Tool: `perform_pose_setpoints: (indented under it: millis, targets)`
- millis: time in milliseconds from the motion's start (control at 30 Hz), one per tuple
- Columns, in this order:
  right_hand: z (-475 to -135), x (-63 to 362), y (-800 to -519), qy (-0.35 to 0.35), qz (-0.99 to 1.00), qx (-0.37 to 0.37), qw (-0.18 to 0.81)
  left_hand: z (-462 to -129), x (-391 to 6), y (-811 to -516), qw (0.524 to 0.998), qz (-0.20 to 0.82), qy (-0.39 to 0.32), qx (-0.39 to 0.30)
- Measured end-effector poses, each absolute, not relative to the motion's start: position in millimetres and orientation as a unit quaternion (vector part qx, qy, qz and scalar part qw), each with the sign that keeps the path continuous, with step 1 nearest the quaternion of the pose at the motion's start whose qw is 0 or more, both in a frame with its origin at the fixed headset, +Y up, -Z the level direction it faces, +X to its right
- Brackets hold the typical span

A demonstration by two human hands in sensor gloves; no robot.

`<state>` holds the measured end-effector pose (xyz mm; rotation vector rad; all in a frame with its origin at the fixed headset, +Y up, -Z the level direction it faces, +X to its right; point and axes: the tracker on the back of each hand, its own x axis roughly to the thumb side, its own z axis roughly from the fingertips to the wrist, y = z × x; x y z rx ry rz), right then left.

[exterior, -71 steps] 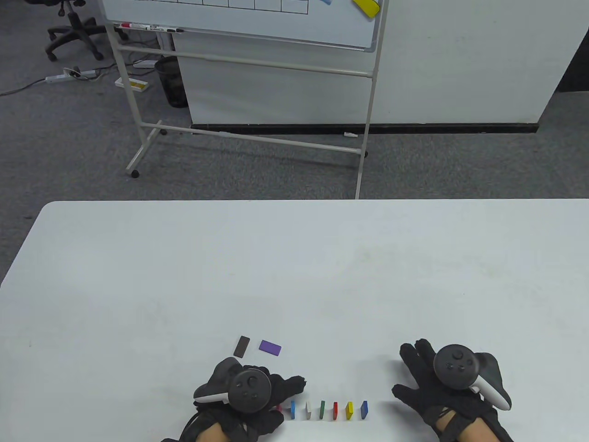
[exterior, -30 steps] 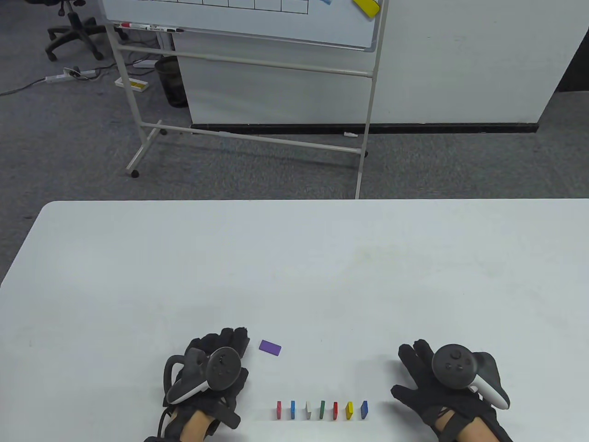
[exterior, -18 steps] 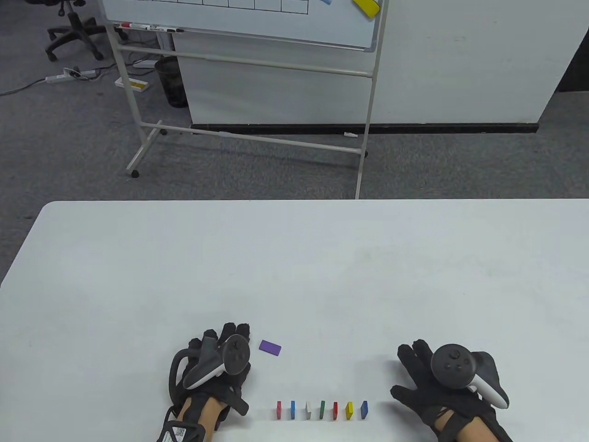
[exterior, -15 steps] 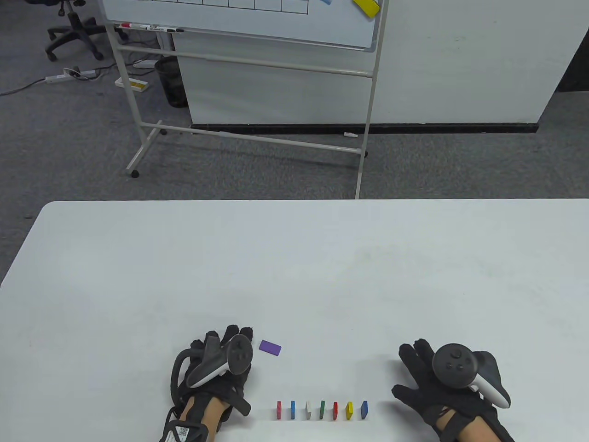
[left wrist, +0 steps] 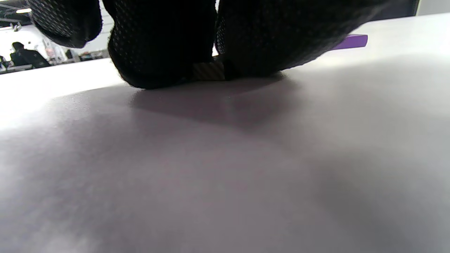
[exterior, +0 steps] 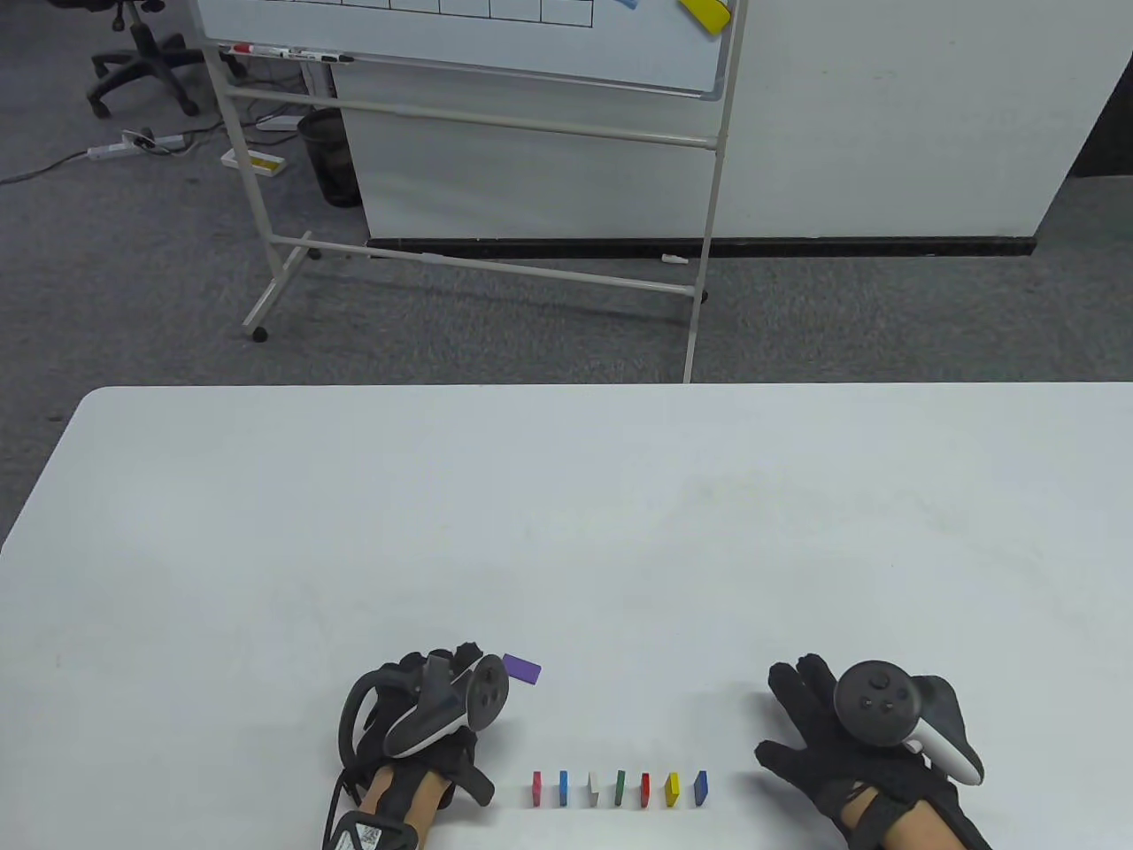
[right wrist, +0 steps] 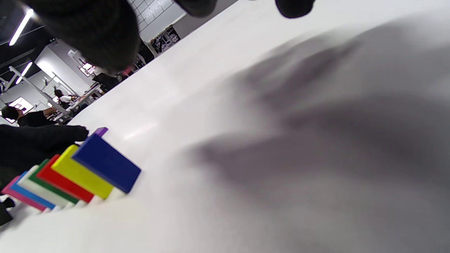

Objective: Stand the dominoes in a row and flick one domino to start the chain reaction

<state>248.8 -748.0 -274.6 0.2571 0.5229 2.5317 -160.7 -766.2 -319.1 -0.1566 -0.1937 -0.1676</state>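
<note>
Table view: 7 dominoes stand upright on edge in a row (exterior: pixel 617 789) near the front edge of the table (exterior: pixel 566 496), evenly spaced and not touching. From the view's left they are pink (exterior: pixel 536 788), blue (exterior: pixel 563 788), white (exterior: pixel 592 789), green (exterior: pixel 620 788), red (exterior: pixel 645 790), yellow (exterior: pixel 672 790) and dark blue (exterior: pixel 701 789).

The left hand (exterior: pixel 434 708) is set on the table behind and to the left of the row, rolled so that its tracker (exterior: pixel 460 704) tilts toward the row. A purple domino (exterior: pixel 522 668) lies flat just beside this hand's fingertips; whether they touch it cannot be told.

Left wrist view: 2 gloved fingers (left wrist: pixel 161 45) press down to the table with a brown domino (left wrist: pixel 209 71) pinched between them, its lower edge at the surface. The purple domino shows flat behind them at the right.

The right hand (exterior: pixel 850 753) rests palm down on the table to the right of the row, fingers spread and straight, holding nothing; it is near the dark blue domino but apart from it. Its tracker (exterior: pixel 894 713) sits on the back of the hand.

Right wrist view: the row is seen end-on, the dark blue domino nearest and the others stacked behind it in order. The view is tilted.
</note>
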Motion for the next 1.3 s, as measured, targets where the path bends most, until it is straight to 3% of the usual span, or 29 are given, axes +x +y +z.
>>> perform_pose_setpoints:
  millis: [133,267,467,633,1300]
  targets:
    - [-275.1,251.7,-750.4,0.195,0.938,0.087,0.272,-319.5,-173.5,-762.1,0.991,-0.053,-0.098,-0.078]
    - [-276.5,254.8,-752.8,0.188,0.94,0.077,0.273,-316.9,-193.1,-738.6,0.994,0.035,-0.09,-0.044]
    - [-280.2,261.6,-758.4,0.168,0.956,0.035,0.239,-301.6,-203.5,-705.8,0.981,0.143,-0.128,0.011]
    - [-282.1,266.8,-760.6,0.159,0.961,0.013,0.226,-297.4,-204.8,-699.3,0.965,0.208,-0.155,0.022]
    - [-280.7,271.0,-760.7,0.173,0.964,-0.006,0.202,-290.5,-188.1,-708.4,0.958,0.204,-0.194,0.056]
